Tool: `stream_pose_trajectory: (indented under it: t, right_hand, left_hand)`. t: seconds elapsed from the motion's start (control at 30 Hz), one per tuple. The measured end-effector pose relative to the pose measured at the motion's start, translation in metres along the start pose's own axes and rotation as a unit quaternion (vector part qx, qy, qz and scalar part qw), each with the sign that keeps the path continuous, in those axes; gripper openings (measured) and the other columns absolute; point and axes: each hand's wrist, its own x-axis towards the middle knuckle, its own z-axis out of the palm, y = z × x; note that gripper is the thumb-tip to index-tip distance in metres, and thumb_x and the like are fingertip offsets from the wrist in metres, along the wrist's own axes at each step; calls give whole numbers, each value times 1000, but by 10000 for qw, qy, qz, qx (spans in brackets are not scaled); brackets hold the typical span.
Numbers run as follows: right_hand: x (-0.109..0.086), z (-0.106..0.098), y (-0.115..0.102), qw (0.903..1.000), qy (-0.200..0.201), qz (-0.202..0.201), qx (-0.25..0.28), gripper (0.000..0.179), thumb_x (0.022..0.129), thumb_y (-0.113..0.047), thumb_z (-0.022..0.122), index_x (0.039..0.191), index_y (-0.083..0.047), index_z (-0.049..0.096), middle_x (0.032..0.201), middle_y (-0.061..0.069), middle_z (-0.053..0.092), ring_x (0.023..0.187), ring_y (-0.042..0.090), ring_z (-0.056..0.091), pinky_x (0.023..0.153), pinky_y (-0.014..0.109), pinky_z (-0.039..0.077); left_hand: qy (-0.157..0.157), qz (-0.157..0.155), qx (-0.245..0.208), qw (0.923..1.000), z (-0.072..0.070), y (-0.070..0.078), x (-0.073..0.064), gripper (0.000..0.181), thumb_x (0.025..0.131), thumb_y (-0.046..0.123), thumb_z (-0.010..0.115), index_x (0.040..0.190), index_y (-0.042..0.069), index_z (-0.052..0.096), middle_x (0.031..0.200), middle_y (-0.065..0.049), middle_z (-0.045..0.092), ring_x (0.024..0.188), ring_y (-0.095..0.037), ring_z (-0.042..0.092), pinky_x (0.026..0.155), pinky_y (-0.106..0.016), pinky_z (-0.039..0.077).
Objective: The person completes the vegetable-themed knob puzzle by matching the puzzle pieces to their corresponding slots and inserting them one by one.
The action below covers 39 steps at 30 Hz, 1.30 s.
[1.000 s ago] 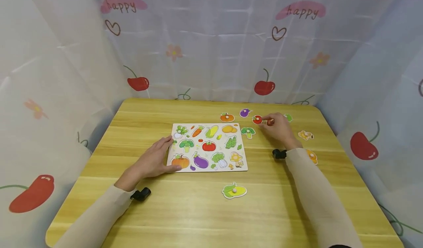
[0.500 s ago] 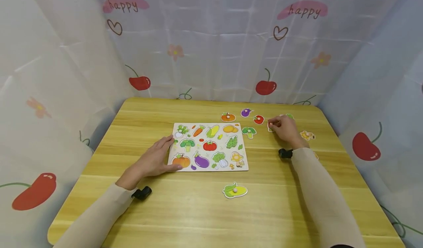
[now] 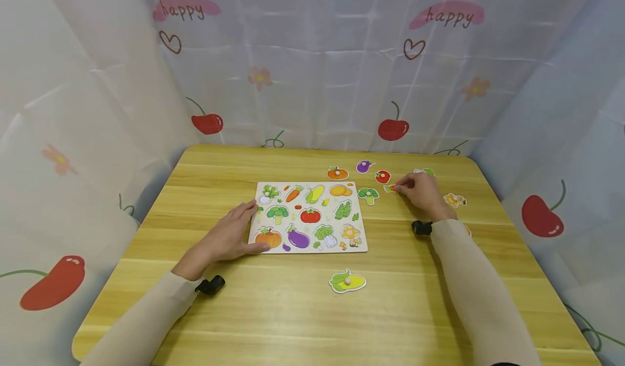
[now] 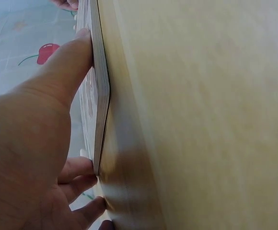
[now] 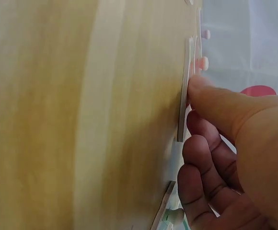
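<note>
My left hand (image 3: 224, 238) rests against the left side of a vegetable puzzle board (image 3: 328, 217). Its thumb lies over the near left corner; the left wrist view shows the fingers along the board's edge. To the right of the board, thumb and fingers of my right hand (image 3: 423, 192) pinch a carrot puzzle piece (image 3: 390, 188), whose leafy end shows. In the right wrist view the piece (image 5: 182, 115) appears edge-on, low at the table. A tomato piece (image 3: 383, 177) and a broccoli piece (image 3: 368, 196) lie close by.
Knobbed pieces lie about: pumpkin (image 3: 338, 173), eggplant (image 3: 364, 166), mushroom (image 3: 454, 200), and a green-tipped one (image 3: 428, 171) partly behind my right hand. A corn piece (image 3: 348, 282) lies in front of the board. Curtains (image 3: 317, 95) surround the wooden table (image 3: 293, 322).
My right hand has moved slightly right, away from the tomato piece, and the carrot piece's leafy end has come into view at its fingertips. The left hand stays at the board.
</note>
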Motion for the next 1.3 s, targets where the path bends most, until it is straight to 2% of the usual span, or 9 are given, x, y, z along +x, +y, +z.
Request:
stream_pose_trajectory:
  t: [0.13,0.27,0.4,0.57,0.67,0.87,0.97,1.17,1.3]
  right_hand:
    - [-3,-1,-2,10000,-7,-5,-29,27,108,-29,87,110,-2,87,105,18,82,95,31,69,85,37,53]
    - [-6,-3,-5,9998,-190,-50,55,30,109,-33,87,112,-4,87,109,18,82,99,32,71,89,39,56]
    - [-7,-5,-6,9989,-414,-188,73,28,110,-29,85,122,-4,88,118,20,83,107,37,75,97,49,61]
    - [-7,-8,-8,9978,-593,-287,59,23,113,-19,80,128,-2,87,122,22,85,110,40,76,103,57,61]
    - [-7,-8,-9,9975,-632,-319,79,21,113,-18,80,126,-3,87,121,22,86,109,37,74,103,55,60]
    - [-5,-7,-11,9975,-596,-391,31,19,111,-22,84,117,-4,89,110,17,86,100,29,72,92,42,57]
    - [-7,-7,-12,9978,-566,-354,26,21,110,-26,85,113,-5,89,110,16,82,101,30,70,92,43,58]
    - [-10,-5,-19,9975,-391,-518,265,23,110,-25,85,108,-2,86,135,24,74,121,45,74,108,62,66]
    - [-8,-1,-22,9964,-237,-679,458,24,110,-23,85,107,1,84,152,27,71,134,50,73,110,65,66]
  left_hand:
    - [-9,-29,21,10000,1,-1,0,122,98,62,91,180,-6,32,192,-24,29,176,-53,33,142,-72,34]
    - [-17,-32,49,10000,2,-2,1,123,98,63,91,180,-6,32,192,-24,29,176,-53,33,142,-72,34]
    - [-14,-39,42,10000,4,-3,1,123,98,63,91,180,-6,32,192,-23,29,176,-52,33,142,-71,34]
    - [-1,-47,37,10000,4,-3,1,123,97,64,91,180,-6,33,192,-23,29,176,-52,33,142,-72,35]
    - [8,-29,45,10000,4,-3,1,123,97,64,91,180,-6,32,192,-24,29,176,-52,34,141,-72,35]
    - [-4,-31,37,10000,3,-3,1,123,98,63,91,180,-6,32,192,-24,29,176,-53,34,141,-71,35]
    - [0,-26,36,10000,3,-3,0,123,98,63,91,180,-6,32,192,-24,29,175,-53,34,141,-72,35]
    - [19,9,58,10000,3,-3,0,122,98,63,91,180,-7,32,192,-24,30,175,-53,34,142,-71,35]
    - [27,22,35,10000,2,-3,0,122,98,62,91,180,-7,32,192,-24,30,176,-53,33,142,-71,35]
